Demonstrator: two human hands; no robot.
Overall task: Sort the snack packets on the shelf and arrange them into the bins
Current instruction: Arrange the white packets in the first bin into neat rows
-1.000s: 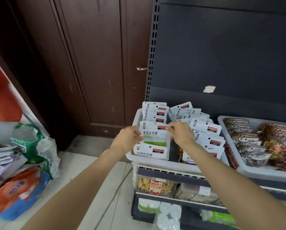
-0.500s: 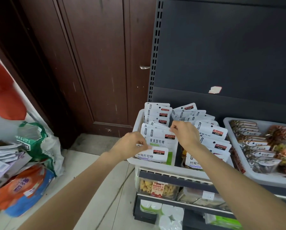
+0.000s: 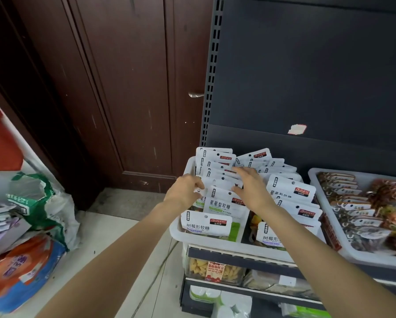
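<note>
A white bin (image 3: pixel 206 239) on the shelf holds two rows of upright white candy packets (image 3: pixel 217 206). My left hand (image 3: pixel 185 191) grips the left edges of packets in the left row, fingers curled round them. My right hand (image 3: pixel 249 188) lies on the tops of the same row with fingers straight and spread. The right row of packets (image 3: pixel 291 192) stands beside my right wrist. A front packet (image 3: pixel 206 223) leans against the bin's front wall.
A second white bin (image 3: pixel 325 221) of dark snack packets (image 3: pixel 362 212) stands to the right. Lower shelves (image 3: pixel 238 265) carry boxed goods. A brown door (image 3: pixel 128 88) stands behind left. Bags and papers (image 3: pixel 27 226) pile on the floor at left.
Both hands have moved from the front packets further back along the left row. The front packets now stand free of my hands.
</note>
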